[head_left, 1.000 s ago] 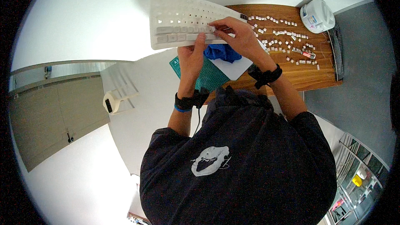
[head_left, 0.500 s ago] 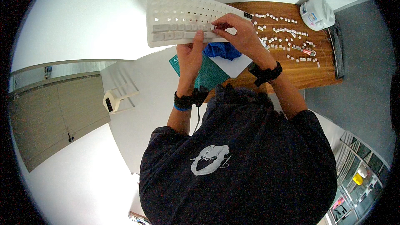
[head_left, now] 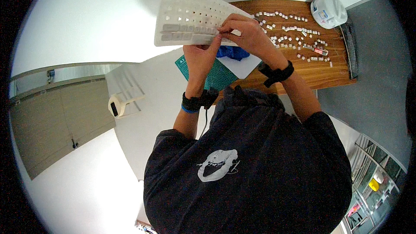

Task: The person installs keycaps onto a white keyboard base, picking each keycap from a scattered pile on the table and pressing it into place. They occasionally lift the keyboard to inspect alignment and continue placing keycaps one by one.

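Note:
A white keyboard [head_left: 184, 15] is raised and tilted above the table's left part. Keycaps fill its lower rows; higher up, rows of bare sockets show. My left hand [head_left: 200, 60] grips its near edge, thumb on the front and the other fingers mostly hidden behind. Over the keyboard's lower right part, my right hand [head_left: 246, 34] pinches thumb and fingers together against the cap rows, close to my left thumb. Whatever lies between those fingertips is hidden. Loose white keycaps [head_left: 290, 29] lie in uneven rows on the table to the right.
The wooden table [head_left: 303, 76] bears a green cutting mat [head_left: 208, 77], a blue cloth [head_left: 235, 53], a white sheet [head_left: 248, 69] and a red-and-white handled tool [head_left: 320, 51]. At the far right corner stands a white rounded appliance [head_left: 329, 12]. A pale stool [head_left: 117, 106] stands left.
The keyboard has tipped and risen slightly. My left thumb has slid right and up to meet my right fingertips, which have moved slightly left and down along the cap rows.

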Tool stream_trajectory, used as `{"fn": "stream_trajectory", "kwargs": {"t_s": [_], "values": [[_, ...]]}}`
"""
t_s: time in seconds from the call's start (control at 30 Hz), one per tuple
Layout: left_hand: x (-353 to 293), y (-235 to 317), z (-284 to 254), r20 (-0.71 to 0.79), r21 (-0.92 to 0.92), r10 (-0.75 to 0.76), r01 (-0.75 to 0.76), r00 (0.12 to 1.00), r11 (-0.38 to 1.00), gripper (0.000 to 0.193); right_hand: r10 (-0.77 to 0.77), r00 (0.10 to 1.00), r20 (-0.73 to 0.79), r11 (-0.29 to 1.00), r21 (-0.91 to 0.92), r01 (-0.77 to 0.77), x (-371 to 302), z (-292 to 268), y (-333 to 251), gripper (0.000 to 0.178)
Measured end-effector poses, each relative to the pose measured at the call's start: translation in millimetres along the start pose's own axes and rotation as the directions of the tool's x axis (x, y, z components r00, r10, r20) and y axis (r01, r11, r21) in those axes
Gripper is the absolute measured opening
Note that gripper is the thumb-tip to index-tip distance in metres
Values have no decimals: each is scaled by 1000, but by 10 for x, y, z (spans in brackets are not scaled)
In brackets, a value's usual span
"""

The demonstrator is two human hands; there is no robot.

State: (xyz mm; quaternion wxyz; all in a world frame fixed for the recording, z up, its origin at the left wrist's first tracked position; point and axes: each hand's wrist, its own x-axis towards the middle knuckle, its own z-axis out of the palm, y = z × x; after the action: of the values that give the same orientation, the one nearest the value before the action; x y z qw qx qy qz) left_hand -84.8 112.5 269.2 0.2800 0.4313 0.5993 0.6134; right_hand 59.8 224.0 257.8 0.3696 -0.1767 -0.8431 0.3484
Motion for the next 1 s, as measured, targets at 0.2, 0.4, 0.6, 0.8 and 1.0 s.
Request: {"fn": "stream_trajectory", "kwargs": {"t_s": [0.2,0.4,0.6,0.8,1.0], "values": [[-36,-15,18,-44,-86,-38,34,998,996,28,-16,999,-43,999,-44,15,-47,45,-64,17],[-97,-20,56,-54,-121,9,-15,998,993,27,-8,999,-35,998,-61,6,-79,31,-110,16],[-113,-22,86,-66,-81,15,-20,998,997,28,-20,998,-53,995,-101,15,-119,51,-123,15],[-98,-82,-40,-15,-155,-102,99,995,983,28,12,995,-102,996,-87,-21,-198,64,-205,22],[-74,-246,-105,12,-590,-312,259,950,765,27,-51,992,-120,968,-250,20,-220,-16,-178,48]]}}
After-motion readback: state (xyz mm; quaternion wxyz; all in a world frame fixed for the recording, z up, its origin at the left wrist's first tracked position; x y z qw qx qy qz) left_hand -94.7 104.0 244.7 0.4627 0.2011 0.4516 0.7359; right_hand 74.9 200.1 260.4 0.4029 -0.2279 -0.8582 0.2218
